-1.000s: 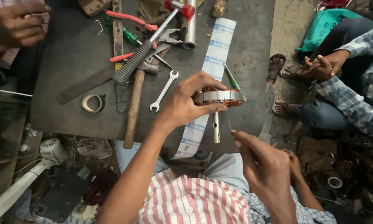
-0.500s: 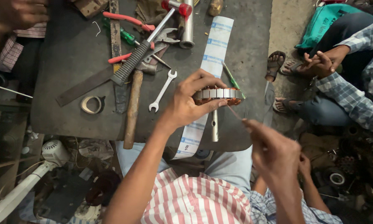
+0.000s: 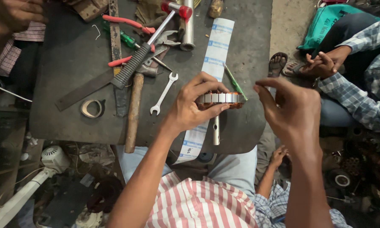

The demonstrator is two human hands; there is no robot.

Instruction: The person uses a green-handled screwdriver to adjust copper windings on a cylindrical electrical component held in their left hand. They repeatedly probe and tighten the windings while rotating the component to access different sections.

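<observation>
Left hand (image 3: 190, 107) grips a round laminated grey metal stator ring with copper windings (image 3: 221, 99) over the dark bench (image 3: 71, 63).
Left fingers wrap the ring, thumb under, fingertips on top (ring edge-on to camera, above a long white paper strip with blue print (image 3: 213, 63)). Right hand (image 3: 291, 109) hovers just beside the ring, not touching, thumb and forefinger pinched narrow; whether they hold anything is too small to tell. A wooden-handled hammer (image 3: 133, 112), silver open-end spanner (image 3: 164, 93) and tape roll (image 3: 92, 108) lie to the left.

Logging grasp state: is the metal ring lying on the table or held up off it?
Held up. The left hand grips the ring by its rim, above the dark table.
</observation>
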